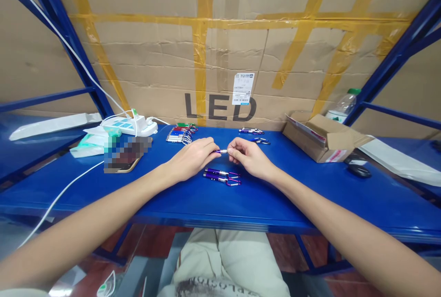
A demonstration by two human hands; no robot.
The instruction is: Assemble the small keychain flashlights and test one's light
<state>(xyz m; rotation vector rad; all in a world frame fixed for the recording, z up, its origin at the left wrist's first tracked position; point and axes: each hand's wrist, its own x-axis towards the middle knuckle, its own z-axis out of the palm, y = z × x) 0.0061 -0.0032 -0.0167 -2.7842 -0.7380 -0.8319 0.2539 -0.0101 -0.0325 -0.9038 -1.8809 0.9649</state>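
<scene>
Between my two hands is a small purple penlight [222, 151] with a silver end. My left hand [196, 157] wraps its purple body, and most of it is hidden by the fingers. Thumb and fingertips of my right hand [250, 155] pinch the silver end. Just below on the blue table lie two purple penlights [217, 176] with carabiner clips, side by side. Beyond my left hand is a row of several penlights [179, 134] in green, red, blue and silver. Behind my right hand lie a few more dark penlights [251, 131] with clips.
At the left are a phone [132, 157], a white power strip [132, 124] and a green-white packet [96, 140]. An open cardboard box [313, 138], a black mouse [358, 168] and a plastic bottle [342, 106] stand at the right. Large cardboard [165, 67] walls the back.
</scene>
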